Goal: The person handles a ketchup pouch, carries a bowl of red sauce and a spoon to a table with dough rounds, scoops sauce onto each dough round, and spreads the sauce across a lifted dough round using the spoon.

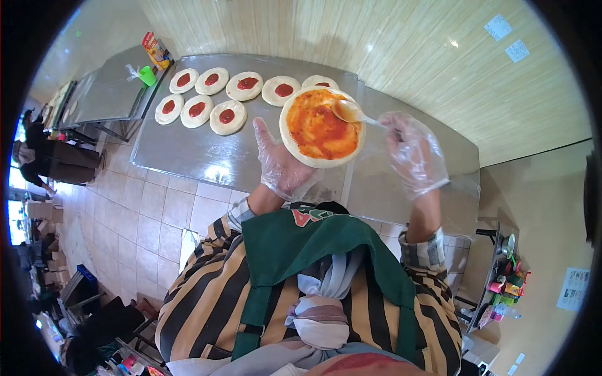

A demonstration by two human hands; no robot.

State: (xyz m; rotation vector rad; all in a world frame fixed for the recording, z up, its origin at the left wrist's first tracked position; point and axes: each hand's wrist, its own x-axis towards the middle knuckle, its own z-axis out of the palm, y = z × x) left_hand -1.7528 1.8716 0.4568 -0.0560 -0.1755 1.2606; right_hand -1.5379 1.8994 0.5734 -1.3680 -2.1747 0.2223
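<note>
While resting on the steel table (188,156) at the near-left edge of the sauced dough round (316,135), left hand (282,164): gloved in clear plastic, palm down, fingers spread, thumb out toward the left. Touching the round's rim or just short of it; cannot tell which. Nothing pinched or held there.

Right hand (414,153): also gloved, lying right of the round, fingers drawn together around the handle of a spoon (351,113). Exact grip blurred by the glove. Spoon's long axis running right to left and slightly far, from hand to bowl. Bowl resting in the red sauce on the far-right part of the round.

Round itself: on the right stretch of the table, straight ahead of the body, between the two hands. Left hand closer to it than the right, yet only the right joined to it, through the spoon. Sauce spread over most of the top, pale rim bare all around.

Left of the round, well apart from both hands: two rows of smaller dough rounds (227,117), each with a red dab in the middle, the last one half hidden behind the big round's far edge. Farther left, on a second table (106,94): a green cup (147,75).
</note>
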